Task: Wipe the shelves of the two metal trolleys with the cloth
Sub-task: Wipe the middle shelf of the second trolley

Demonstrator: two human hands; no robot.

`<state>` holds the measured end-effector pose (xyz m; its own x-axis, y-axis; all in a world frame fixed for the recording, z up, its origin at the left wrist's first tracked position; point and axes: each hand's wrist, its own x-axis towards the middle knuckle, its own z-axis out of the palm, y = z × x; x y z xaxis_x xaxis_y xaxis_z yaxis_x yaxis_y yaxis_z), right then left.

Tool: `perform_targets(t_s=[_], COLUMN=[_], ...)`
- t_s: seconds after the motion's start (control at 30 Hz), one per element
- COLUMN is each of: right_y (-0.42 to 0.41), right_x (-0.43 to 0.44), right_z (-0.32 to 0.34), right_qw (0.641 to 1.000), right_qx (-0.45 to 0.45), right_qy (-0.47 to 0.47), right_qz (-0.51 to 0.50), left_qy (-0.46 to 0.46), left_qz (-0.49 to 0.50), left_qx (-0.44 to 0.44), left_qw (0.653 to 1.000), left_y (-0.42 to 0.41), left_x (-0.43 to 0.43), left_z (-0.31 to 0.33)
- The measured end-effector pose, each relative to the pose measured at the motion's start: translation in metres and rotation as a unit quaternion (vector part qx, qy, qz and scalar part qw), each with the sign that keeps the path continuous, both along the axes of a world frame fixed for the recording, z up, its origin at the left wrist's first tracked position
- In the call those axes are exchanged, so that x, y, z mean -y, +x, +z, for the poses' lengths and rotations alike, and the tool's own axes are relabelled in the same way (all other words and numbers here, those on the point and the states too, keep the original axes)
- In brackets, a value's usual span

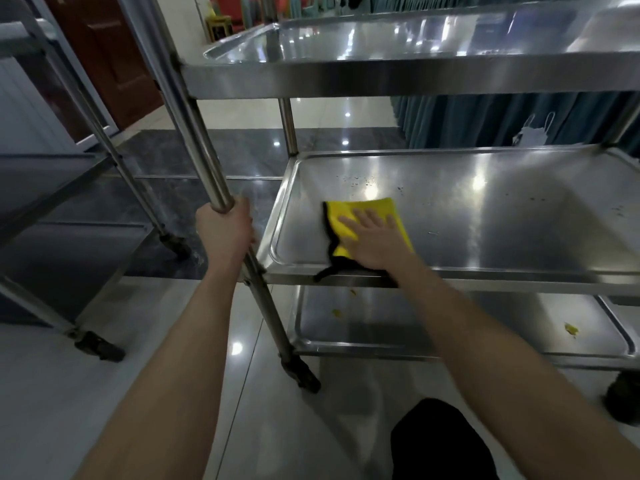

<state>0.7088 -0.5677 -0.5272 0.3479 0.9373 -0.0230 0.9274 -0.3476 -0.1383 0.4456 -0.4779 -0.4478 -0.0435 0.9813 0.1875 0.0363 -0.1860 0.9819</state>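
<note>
At the left of the frame the second trolley (45,181) is standing apart, its shelves dim and holding nothing that I can make out. Just right of it, the left hand (225,233) is wrapping its fingers fully round the corner post (194,133) of the nearer trolley, apparently bracing the frame.

Toward the centre, the yellow cloth (367,216) is lying on the middle shelf (502,230), near that shelf's left end and close to its front rim, with its black edge hanging over the rim. The right hand (374,240) is pressing down on the cloth with fingers straight and slightly spread (flat, not clutching), fingertips pointing toward the upper left.

The shelf's long axis is running left to right across the picture, and nearly all of its bare steel is lying to the right of the hand. Dark specks (367,181) are sitting just behind the cloth and more are scattered toward the right edge. So the coming stroke is likely heading rightward, and it falls to the right hand, since the left is occupied.

The top shelf (381,43) is showing only reflections. The bottom shelf (485,327) is carrying a few yellow scraps (570,329), so it probably needs wiping too.
</note>
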Motion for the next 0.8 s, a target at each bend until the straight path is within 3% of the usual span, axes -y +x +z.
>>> perform_targets(t_s=[0.13,0.23,0.3,0.33,0.43,0.5,0.67,0.8], right_y=[0.066,0.056,0.048,0.047,0.046,0.045,0.048,0.081], right_x=[0.064,0.065,0.064,0.065,0.067,0.066,0.062,0.095], right_z=[0.003,0.008,0.010,0.010,0.012,0.011,0.005,0.008], right_qw=[0.998,0.998,0.997,0.997,0.997,0.997,0.999,0.999], right_qx=[-0.013,-0.028,-0.046,-0.054,-0.055,-0.050,-0.040,-0.040], right_qy=[-0.029,-0.033,-0.021,-0.016,-0.023,-0.024,-0.010,-0.007], right_qz=[-0.051,-0.053,-0.053,-0.053,-0.048,-0.047,-0.026,0.013], left_qy=[0.054,0.247,0.375,0.395,0.328,0.268,0.207,0.194], left_qz=[0.097,0.259,0.204,0.137,-0.040,-0.097,-0.146,-0.120], left_qx=[-0.014,-0.097,-0.182,-0.219,-0.301,-0.344,-0.461,-0.475], left_qw=[0.994,0.929,0.886,0.882,0.895,0.895,0.850,0.850], left_y=[0.000,0.012,0.040,0.058,0.110,0.133,0.151,0.151], left_x=[0.016,0.044,0.071,0.082,0.101,0.100,0.077,0.073], left_z=[0.005,-0.005,-0.016,-0.022,-0.039,-0.046,-0.072,-0.081])
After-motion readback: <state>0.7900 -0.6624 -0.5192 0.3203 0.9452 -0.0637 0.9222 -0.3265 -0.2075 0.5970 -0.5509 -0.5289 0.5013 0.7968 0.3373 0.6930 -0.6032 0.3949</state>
